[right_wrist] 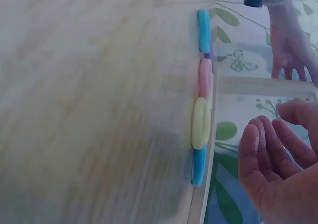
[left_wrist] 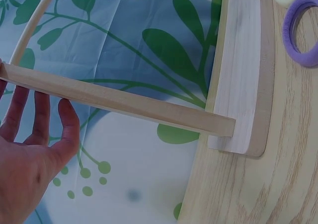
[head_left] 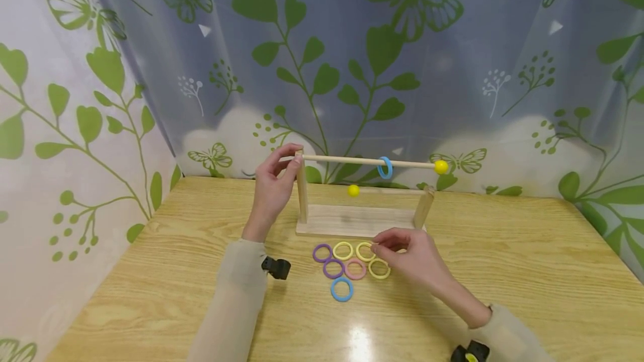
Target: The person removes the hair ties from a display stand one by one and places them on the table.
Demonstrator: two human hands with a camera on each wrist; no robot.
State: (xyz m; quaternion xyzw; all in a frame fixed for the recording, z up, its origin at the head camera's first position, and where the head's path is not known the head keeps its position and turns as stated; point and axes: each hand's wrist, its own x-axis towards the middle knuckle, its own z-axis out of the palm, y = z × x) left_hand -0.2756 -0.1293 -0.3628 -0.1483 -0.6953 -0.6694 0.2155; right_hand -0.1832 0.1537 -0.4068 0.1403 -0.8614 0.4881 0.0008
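Note:
A wooden stand (head_left: 362, 221) has two posts, each carrying a sideways rod tipped with a yellow ball. My left hand (head_left: 275, 177) grips the top of the left post (left_wrist: 119, 99), its fingers behind the wood in the left wrist view. One blue ring (head_left: 384, 167) hangs on the upper rod (head_left: 347, 159). Before the base lie several rings: purple (head_left: 334, 268), yellow (head_left: 343, 251), pink (head_left: 355, 269) and blue (head_left: 342, 289). Over the rightmost rings hovers my right hand (head_left: 415, 256), fingers bent loosely. Its right wrist view shows nothing between thumb and fingers. Another blue ring (right_wrist: 198, 165) lies there, hidden in the head view.
The wood-grain table (head_left: 166, 272) runs back to a curtain (head_left: 322, 71) printed with leaves and butterflies. A second, lower rod (head_left: 392, 190) reaches leftward from the right post (head_left: 424, 208). Pale patterned fabric (head_left: 75, 172) borders the left side.

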